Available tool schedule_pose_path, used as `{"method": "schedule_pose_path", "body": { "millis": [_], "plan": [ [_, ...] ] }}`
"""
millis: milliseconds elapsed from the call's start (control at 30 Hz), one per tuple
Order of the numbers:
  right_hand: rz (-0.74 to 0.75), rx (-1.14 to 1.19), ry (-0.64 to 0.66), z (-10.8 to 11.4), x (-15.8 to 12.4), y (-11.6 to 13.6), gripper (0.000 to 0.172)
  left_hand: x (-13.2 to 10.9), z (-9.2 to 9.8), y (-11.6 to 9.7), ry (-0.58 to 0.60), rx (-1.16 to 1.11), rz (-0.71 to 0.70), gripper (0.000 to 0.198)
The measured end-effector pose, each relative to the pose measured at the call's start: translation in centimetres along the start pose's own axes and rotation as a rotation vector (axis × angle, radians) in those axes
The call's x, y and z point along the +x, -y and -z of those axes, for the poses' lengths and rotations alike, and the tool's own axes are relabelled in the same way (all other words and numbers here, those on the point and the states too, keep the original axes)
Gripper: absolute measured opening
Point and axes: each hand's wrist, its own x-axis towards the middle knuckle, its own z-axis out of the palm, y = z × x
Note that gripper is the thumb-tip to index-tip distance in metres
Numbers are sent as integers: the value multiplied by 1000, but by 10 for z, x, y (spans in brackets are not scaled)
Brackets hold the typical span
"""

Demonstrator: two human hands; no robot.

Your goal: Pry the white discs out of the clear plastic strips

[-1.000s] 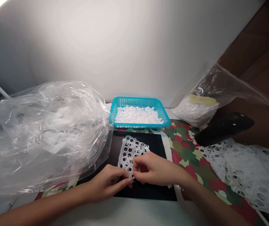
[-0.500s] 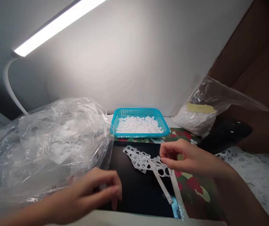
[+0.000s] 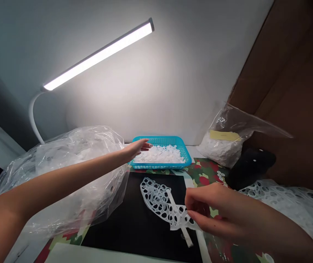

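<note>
My left hand (image 3: 138,149) reaches over the left side of a blue plastic basket (image 3: 162,166). Its fingers are stretched out and slightly apart, and I see nothing held in them. Many small white discs (image 3: 163,154) lie heaped in the basket. Near the right edge of the black mat, my right hand (image 3: 212,206) is closed in a pinch on the edge of a white perforated sheet (image 3: 163,204), a thin piece full of round holes. A narrow white strip (image 3: 186,236) lies under the sheet, partly hidden by it.
A large clear plastic bag (image 3: 90,142) of white material fills the left. At right are a bag of white pieces with a yellow label (image 3: 224,135), a black object (image 3: 249,166) and more perforated sheets (image 3: 285,201). A bar lamp (image 3: 98,56) shines above the black mat (image 3: 123,226).
My left hand has moved from the front of the mat forward to the basket, and its fingers have straightened. The perforated sheet has turned, still at my right hand. The view has shifted.
</note>
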Motion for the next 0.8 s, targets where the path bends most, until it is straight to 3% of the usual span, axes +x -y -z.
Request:
{"method": "schedule_pose_path", "body": {
  "millis": [200,400,800],
  "plan": [
    [0,-29,-56,7,-3,-1,16,22,6,15,-78,363,-82,32],
    [-6,2,-76,15,-10,2,16,26,7,8,-8,628,-273,28],
    [-16,-22,-102,14,-16,3,15,37,14,-1,46,662,-449,28]
  ]
}}
